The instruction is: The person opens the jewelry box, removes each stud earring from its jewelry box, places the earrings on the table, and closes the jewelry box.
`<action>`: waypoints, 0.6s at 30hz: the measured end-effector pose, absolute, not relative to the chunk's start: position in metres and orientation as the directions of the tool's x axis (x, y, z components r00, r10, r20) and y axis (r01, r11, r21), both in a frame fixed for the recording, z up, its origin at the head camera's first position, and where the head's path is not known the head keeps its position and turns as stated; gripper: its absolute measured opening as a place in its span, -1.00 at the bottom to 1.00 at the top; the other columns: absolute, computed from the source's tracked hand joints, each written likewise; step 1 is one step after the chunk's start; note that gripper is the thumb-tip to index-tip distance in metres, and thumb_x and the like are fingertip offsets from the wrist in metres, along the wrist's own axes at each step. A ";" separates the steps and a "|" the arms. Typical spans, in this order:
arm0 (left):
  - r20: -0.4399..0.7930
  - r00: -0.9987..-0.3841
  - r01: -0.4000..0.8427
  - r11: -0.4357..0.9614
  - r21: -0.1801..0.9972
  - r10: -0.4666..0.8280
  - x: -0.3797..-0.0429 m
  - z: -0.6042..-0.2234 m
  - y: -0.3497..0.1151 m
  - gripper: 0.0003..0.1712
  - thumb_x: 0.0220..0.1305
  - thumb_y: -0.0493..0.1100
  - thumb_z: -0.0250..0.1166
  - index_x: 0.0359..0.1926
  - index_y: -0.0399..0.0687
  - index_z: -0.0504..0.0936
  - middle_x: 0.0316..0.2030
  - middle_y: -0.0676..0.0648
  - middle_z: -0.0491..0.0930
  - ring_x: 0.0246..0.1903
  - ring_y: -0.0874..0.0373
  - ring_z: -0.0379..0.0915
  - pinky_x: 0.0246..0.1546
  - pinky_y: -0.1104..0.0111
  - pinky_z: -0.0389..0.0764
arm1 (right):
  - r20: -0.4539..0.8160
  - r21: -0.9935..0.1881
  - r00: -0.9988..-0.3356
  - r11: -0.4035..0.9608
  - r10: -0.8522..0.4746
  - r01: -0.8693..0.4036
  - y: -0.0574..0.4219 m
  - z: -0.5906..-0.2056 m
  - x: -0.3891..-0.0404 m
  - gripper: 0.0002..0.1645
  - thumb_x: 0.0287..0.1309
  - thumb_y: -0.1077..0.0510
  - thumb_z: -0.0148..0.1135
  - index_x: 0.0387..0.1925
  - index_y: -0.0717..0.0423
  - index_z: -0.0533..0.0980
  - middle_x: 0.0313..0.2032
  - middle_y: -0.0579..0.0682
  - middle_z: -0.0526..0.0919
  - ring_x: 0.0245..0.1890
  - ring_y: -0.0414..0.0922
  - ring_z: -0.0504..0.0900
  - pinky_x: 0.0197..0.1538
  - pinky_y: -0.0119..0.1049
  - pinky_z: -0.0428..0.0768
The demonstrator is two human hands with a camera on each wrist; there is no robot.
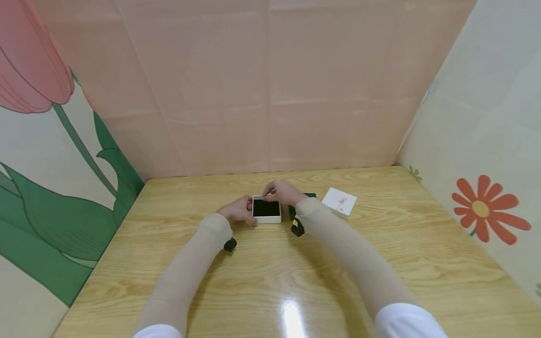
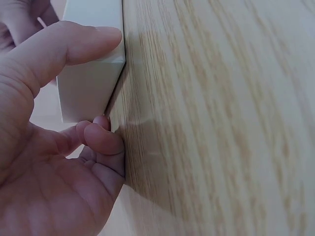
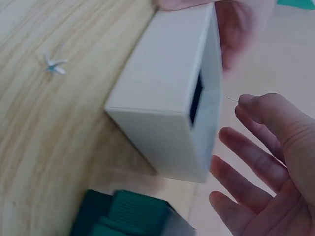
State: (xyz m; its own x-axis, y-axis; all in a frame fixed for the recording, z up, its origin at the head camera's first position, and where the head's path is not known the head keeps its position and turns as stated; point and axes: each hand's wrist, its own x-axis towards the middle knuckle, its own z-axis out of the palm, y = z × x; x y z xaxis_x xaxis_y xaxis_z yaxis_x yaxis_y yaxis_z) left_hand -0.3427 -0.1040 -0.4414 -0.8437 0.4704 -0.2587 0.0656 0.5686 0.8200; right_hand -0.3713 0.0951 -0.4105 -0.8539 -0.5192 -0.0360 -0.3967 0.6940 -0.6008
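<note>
The left hand (image 1: 238, 210) is grasping the box (image 1: 266, 219) at its left side, the thumb lying against its near wall. The right hand (image 1: 282, 191) is pinching a pin (image 3: 232, 99) above the box. A star (image 3: 55, 65) is lying on the worktop (image 1: 253, 272) nearer than the box; a green case (image 3: 133, 216) is resting right of the box, a carton (image 1: 339, 202) farther right.

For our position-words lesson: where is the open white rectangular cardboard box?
Head view: the box is just below centre, the left hand at its left side.
</note>
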 end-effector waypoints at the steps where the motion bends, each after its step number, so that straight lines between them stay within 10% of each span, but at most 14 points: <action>1: -0.259 -0.844 0.065 0.570 0.819 0.470 -0.343 -0.441 -0.104 -0.17 -0.08 -0.40 0.40 0.21 -0.37 0.18 -0.08 -0.22 0.54 -0.18 0.14 0.44 -0.07 0.43 0.38 | -0.030 -0.607 -0.855 0.689 -0.517 -0.395 0.097 -0.409 -0.371 -0.86 0.21 0.15 0.29 -0.23 0.10 0.68 -0.14 -0.02 0.71 0.05 0.01 0.57 0.15 -0.09 0.51; 18: -0.241 -0.862 0.076 0.584 0.808 0.445 -0.343 -0.443 -0.103 -0.15 -0.14 -0.39 0.44 0.20 -0.39 0.22 -0.13 -0.17 0.48 -0.19 0.12 0.39 -0.08 0.41 0.39 | 0.083 -0.658 -0.862 0.622 -0.501 -0.425 0.125 -0.379 -0.343 -0.84 0.21 0.13 0.30 -0.23 0.12 0.66 -0.29 -0.03 0.72 -0.28 -0.10 0.65 -0.30 -0.32 0.56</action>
State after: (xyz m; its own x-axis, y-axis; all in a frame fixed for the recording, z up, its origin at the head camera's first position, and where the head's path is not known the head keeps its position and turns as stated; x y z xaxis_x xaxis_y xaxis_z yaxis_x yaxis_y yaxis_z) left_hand -0.3427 -0.1033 -0.4428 -0.8623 0.4454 -0.2410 0.0758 0.5841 0.8082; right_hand -0.3429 0.1253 -0.3793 -0.8616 -0.5008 0.0828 -0.4248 0.6220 -0.6578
